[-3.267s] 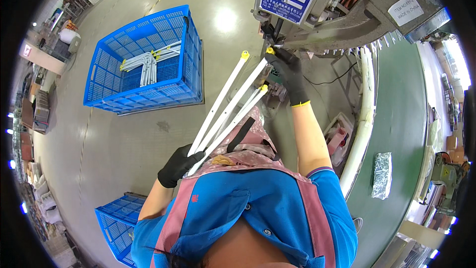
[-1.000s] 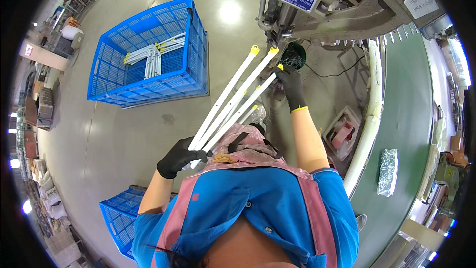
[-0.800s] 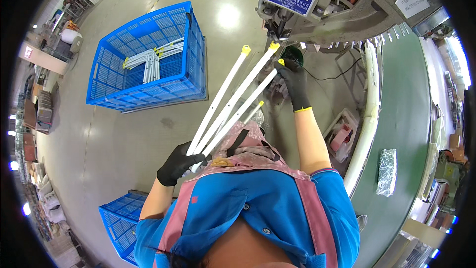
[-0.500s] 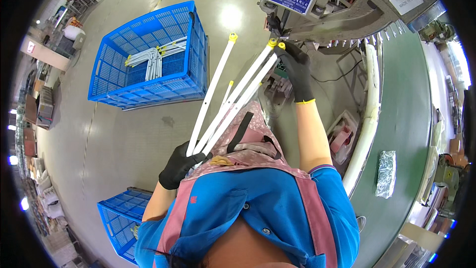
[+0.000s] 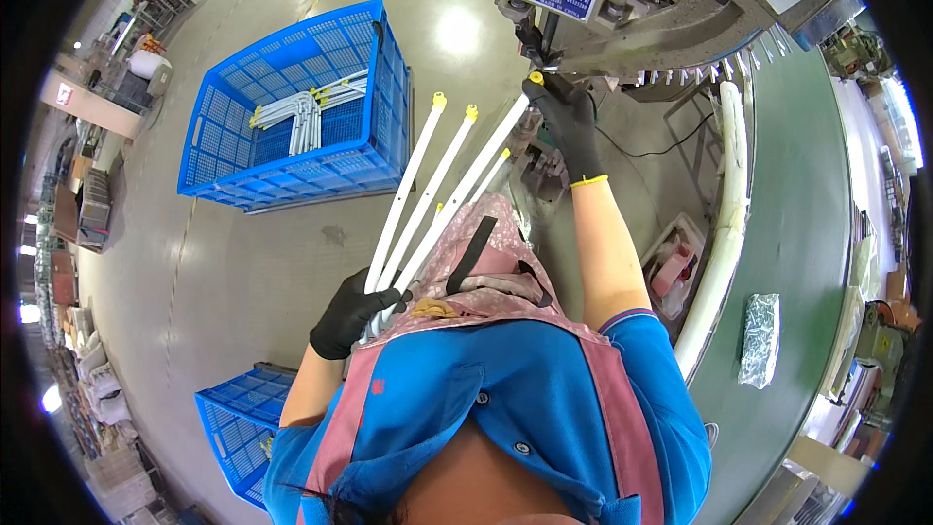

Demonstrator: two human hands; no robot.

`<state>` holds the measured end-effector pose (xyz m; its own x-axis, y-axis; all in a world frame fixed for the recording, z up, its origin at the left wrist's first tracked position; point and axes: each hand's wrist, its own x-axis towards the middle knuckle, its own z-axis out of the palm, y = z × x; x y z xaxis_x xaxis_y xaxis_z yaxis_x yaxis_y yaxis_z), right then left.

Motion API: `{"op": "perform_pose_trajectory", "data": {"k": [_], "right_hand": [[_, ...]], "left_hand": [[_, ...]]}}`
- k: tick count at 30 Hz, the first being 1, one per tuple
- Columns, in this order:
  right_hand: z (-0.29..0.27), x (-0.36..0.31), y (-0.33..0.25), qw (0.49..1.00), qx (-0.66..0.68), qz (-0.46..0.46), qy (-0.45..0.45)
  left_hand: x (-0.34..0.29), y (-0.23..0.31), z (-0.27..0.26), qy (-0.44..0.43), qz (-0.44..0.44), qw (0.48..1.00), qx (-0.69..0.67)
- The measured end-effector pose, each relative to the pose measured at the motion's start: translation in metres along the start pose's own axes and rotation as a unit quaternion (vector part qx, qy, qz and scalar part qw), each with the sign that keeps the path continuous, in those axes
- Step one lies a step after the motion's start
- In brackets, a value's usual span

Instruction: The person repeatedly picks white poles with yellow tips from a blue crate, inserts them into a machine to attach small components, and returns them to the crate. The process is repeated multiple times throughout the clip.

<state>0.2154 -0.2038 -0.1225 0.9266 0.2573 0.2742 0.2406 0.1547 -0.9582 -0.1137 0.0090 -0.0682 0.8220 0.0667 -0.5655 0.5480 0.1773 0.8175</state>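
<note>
My left hand [image 5: 352, 315], in a black glove, is wrapped round the lower ends of several white tubes [image 5: 420, 179] with yellow end fittings. The tubes fan out upward in front of my pink apron [image 5: 505, 243]. In its black glove, my right hand [image 5: 567, 122] grips the upper end of the rightmost long tube [image 5: 471, 175], just below its yellow fitting [image 5: 535, 78]. That end is close to the tooling under the grey machine [image 5: 661, 49]; whether they touch I cannot tell. Shorter yellow-tipped tube ends show lower behind the bundle.
A blue plastic crate [image 5: 292, 196] with several similar tubes stands on the floor at the far left. Another blue crate [image 5: 233, 408] is near left. At right runs a green conveyor belt [image 5: 787, 233] with a clear bag of small metal parts [image 5: 758, 340] on it.
One long tube has come away from my right hand and leans further left in the bundle. My right hand now holds a single tube end, slightly lower and further left.
</note>
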Motion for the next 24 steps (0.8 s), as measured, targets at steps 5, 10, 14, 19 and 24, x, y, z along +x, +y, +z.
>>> {"op": "perform_pose_trajectory", "data": {"k": [5, 10, 14, 19, 24], "right_hand": [[-0.003, 0.005, 0.017, 0.997, -0.048, 0.057, 0.005], [-0.008, 0.007, 0.028, 0.989, -0.114, 0.089, 0.004], [-0.005, -0.002, 0.017, 0.987, -0.122, 0.106, -0.005], [-0.003, -0.004, 0.003, 0.962, -0.261, 0.076, -0.037], [-0.011, -0.008, 0.022, 0.978, -0.171, 0.111, -0.037]], "left_hand": [[-0.011, 0.014, 0.001, -0.025, 0.000, 1.000, 0.001], [-0.010, 0.017, 0.006, -0.028, 0.000, 0.999, 0.035], [-0.008, 0.015, 0.005, -0.027, -0.011, 0.998, 0.054], [-0.003, 0.007, 0.005, -0.029, -0.004, 0.999, 0.044], [0.002, -0.003, 0.003, -0.022, 0.017, 0.999, 0.031]]}}
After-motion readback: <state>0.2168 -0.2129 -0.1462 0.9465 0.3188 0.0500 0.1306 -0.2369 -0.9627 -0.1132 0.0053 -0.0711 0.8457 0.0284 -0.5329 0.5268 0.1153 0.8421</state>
